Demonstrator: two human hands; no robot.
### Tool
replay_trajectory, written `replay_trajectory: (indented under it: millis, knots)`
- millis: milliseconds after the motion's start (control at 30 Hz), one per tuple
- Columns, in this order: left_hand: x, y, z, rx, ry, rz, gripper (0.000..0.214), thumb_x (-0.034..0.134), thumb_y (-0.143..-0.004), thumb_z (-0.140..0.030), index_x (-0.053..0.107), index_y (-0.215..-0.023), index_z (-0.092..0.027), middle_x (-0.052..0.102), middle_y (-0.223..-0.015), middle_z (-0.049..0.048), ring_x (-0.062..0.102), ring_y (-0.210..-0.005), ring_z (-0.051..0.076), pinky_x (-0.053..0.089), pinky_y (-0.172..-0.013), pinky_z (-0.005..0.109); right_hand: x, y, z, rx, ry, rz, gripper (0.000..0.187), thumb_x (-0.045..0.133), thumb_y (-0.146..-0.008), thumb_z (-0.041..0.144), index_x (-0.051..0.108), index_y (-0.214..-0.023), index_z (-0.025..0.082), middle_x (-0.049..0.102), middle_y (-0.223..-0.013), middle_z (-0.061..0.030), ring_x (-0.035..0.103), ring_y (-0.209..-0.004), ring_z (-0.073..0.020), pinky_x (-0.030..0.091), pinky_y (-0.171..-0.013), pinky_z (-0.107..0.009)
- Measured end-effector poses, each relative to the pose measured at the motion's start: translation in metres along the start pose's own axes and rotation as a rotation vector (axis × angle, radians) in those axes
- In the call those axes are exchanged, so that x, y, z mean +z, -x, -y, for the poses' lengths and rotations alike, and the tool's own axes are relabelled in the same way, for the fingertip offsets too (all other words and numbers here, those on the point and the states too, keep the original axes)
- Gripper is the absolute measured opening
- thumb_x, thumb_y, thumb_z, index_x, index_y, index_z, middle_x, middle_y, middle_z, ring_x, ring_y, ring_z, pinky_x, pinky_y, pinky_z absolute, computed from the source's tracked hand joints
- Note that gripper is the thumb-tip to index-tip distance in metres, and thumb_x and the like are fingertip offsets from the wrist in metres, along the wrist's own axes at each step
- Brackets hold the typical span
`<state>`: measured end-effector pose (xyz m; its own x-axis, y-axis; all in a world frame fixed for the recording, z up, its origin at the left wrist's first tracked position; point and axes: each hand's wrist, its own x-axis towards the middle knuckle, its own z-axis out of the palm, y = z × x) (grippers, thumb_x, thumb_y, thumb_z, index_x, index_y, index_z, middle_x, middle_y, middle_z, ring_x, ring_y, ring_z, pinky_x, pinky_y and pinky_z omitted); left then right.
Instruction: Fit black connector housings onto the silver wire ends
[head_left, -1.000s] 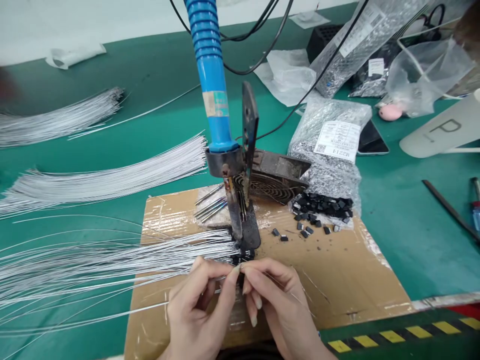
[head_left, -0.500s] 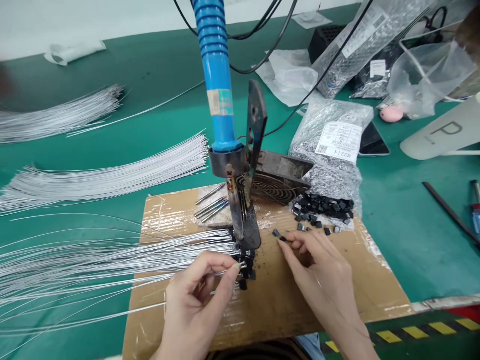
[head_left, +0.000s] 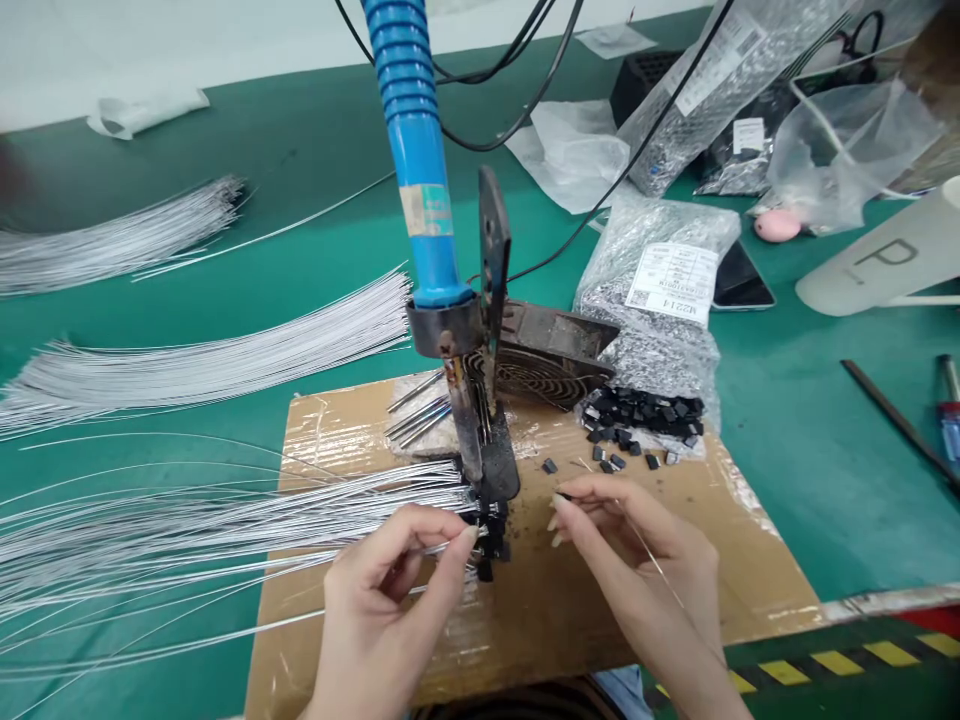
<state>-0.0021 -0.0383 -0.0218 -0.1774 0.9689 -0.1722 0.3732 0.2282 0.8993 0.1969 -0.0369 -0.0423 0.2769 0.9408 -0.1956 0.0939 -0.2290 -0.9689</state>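
Observation:
My left hand (head_left: 390, 600) is closed in a pinch on a thin white wire, whose bare tip (head_left: 482, 532) pokes out past the thumb. Right beside those fingers lie many white wires (head_left: 360, 505) ending in a cluster of black connectors (head_left: 493, 535). My right hand (head_left: 649, 560) pinches a small black connector (head_left: 565, 496), mostly covered by the fingertips. A thin metallic strand (head_left: 660, 570), seemingly solder wire, runs across the back of that hand. Between and above both hands stands a blue-handled soldering iron (head_left: 431, 200), its dark tip (head_left: 466, 430) pointing down.
Beneath lies a cardboard sheet (head_left: 600, 630). Loose black connectors (head_left: 645, 415) spill from a bubble-wrap bag (head_left: 660, 270) near a small fan (head_left: 551, 365). Wire bundles (head_left: 225, 355) lie on the left; a phone (head_left: 742, 280), cup (head_left: 885, 255) and screwdriver (head_left: 950, 410) on the right.
My right hand has drawn slightly down and back from the loose connectors with a black connector in its fingertips; one connector stays on the cardboard. The left hand holds almost still.

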Motion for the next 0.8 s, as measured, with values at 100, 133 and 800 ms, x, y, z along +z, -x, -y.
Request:
replay_trajectory:
  millis: [100, 133, 800]
  knots:
    - [-0.001, -0.002, -0.004, 0.019, 0.003, 0.010, 0.008, 0.077, -0.088, -0.027, 0.079, -0.082, -0.021, 0.073, -0.073, 0.0005, 0.064, -0.063, 0.014, 0.048, -0.056, 0.021, 0.006, 0.001, 0.008, 0.009, -0.070, 0.019, 0.013, 0.079, -0.092, 0.036, 0.080, -0.089, 0.023, 0.072, -0.069, -0.0005, 0.066, -0.059, -0.0150, 0.056, -0.057, -0.026]
    - [-0.001, -0.002, -0.005, 0.030, 0.003, 0.013, 0.008, 0.077, -0.088, -0.026, 0.078, -0.082, -0.021, 0.073, -0.072, 0.0004, 0.063, -0.062, 0.014, 0.047, -0.055, 0.021, 0.009, 0.002, 0.010, 0.021, -0.094, 0.024, 0.014, 0.080, -0.091, 0.037, 0.080, -0.088, 0.023, 0.070, -0.066, -0.0002, 0.063, -0.056, -0.0146, 0.055, -0.054, -0.026]
    - [-0.003, -0.008, -0.030, -0.069, 0.208, 0.087, 0.013, 0.082, -0.083, -0.023, 0.076, -0.071, -0.021, 0.081, -0.084, 0.0040, 0.076, -0.073, 0.016, 0.060, -0.069, 0.019, 0.038, 0.006, 0.012, 0.104, -0.385, 0.290, 0.017, 0.077, -0.095, 0.037, 0.080, -0.088, 0.022, 0.060, -0.060, 0.0034, 0.053, -0.050, -0.0100, 0.048, -0.048, -0.020]
